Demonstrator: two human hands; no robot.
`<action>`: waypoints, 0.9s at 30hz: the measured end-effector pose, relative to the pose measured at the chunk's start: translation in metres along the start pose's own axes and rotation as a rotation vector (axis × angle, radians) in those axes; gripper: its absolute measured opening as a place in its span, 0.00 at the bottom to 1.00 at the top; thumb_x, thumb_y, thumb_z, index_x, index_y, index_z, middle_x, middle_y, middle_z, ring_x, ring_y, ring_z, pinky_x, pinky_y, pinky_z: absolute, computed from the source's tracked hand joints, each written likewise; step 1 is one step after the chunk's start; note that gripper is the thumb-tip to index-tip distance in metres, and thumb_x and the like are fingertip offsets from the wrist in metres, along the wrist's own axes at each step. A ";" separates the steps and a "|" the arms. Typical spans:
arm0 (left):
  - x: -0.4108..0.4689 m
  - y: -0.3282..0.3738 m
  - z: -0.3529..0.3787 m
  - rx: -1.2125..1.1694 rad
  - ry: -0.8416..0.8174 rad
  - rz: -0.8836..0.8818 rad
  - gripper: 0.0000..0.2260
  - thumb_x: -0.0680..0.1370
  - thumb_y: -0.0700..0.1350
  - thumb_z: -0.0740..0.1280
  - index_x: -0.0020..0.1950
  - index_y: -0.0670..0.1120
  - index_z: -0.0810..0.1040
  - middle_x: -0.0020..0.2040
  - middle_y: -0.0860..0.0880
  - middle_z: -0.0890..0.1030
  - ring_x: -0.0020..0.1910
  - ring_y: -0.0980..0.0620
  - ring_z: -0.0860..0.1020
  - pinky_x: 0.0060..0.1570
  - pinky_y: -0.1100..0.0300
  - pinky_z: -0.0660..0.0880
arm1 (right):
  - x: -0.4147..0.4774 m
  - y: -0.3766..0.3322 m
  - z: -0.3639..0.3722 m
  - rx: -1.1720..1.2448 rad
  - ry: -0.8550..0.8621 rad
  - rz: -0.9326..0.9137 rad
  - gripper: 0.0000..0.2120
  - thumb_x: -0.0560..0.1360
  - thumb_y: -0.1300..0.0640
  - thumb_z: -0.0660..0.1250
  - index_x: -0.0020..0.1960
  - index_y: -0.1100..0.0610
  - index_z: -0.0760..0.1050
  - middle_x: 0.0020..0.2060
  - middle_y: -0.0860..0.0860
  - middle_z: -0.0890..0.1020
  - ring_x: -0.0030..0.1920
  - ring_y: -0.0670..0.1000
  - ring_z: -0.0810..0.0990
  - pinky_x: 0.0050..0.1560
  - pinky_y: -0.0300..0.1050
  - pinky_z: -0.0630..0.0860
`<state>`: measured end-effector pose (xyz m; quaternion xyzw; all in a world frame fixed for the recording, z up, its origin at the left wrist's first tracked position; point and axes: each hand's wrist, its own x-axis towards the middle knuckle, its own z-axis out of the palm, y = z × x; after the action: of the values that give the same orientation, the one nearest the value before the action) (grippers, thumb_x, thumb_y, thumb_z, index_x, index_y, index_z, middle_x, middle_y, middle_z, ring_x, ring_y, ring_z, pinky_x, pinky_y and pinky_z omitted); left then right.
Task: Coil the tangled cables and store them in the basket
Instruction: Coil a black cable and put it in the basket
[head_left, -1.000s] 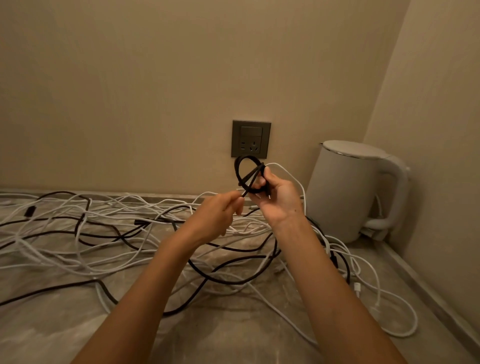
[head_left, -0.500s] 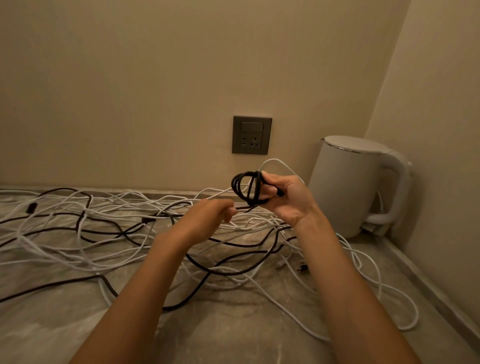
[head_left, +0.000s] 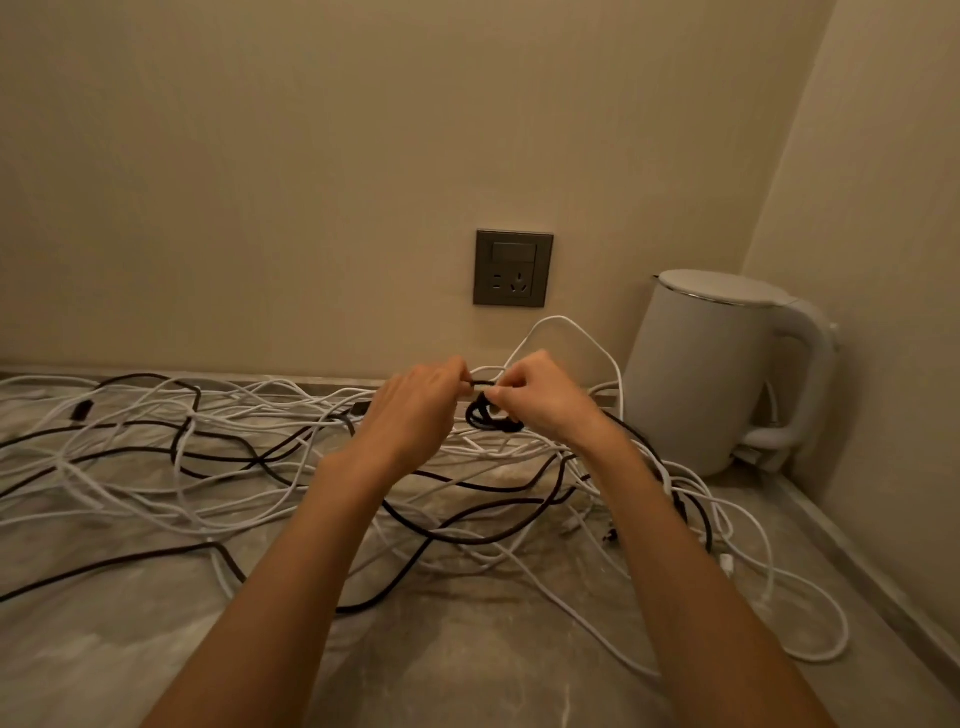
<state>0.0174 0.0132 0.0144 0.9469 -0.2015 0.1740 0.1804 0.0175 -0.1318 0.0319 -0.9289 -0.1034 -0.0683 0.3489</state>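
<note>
A tangle of white cables (head_left: 171, 467) and black cables (head_left: 467, 530) covers the marble counter (head_left: 467, 665). My right hand (head_left: 545, 400) grips a small coil of black cable (head_left: 488, 418), which hangs just below its fingers. My left hand (head_left: 415, 410) pinches the same black cable's short stretch (head_left: 480, 383) between the two hands. Both hands are close together above the pile, near the back wall. No basket is in view.
A white electric kettle (head_left: 711, 374) stands in the right back corner with its base and cord. A grey wall socket (head_left: 513, 268) sits above the hands. Walls close off the back and the right side.
Both hands dropped lower and came together. The black coil went from upright above my right hand to hanging under it, and my left hand now pinches the cable next to it.
</note>
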 end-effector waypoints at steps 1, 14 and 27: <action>0.001 0.001 -0.001 -0.017 0.002 -0.003 0.07 0.81 0.42 0.56 0.55 0.45 0.72 0.44 0.46 0.77 0.42 0.44 0.74 0.39 0.51 0.68 | 0.001 0.001 0.000 0.037 0.068 -0.013 0.13 0.76 0.59 0.65 0.32 0.56 0.76 0.27 0.51 0.75 0.31 0.48 0.71 0.37 0.45 0.69; -0.001 0.018 -0.017 -0.199 -0.062 0.038 0.08 0.82 0.44 0.55 0.59 0.48 0.68 0.35 0.51 0.71 0.33 0.51 0.73 0.38 0.49 0.77 | 0.007 0.008 0.000 0.832 0.566 0.119 0.13 0.77 0.63 0.63 0.35 0.58 0.77 0.29 0.51 0.75 0.36 0.50 0.74 0.52 0.56 0.79; -0.001 0.012 -0.006 -0.428 -0.012 -0.018 0.09 0.79 0.41 0.61 0.52 0.43 0.81 0.39 0.47 0.80 0.38 0.54 0.78 0.48 0.56 0.78 | 0.004 0.003 -0.012 1.788 0.195 0.350 0.10 0.79 0.65 0.58 0.41 0.67 0.73 0.23 0.53 0.71 0.30 0.46 0.66 0.66 0.55 0.69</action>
<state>0.0100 0.0058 0.0230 0.8897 -0.2266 0.1197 0.3778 0.0213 -0.1414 0.0398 -0.3055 0.0545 0.0127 0.9506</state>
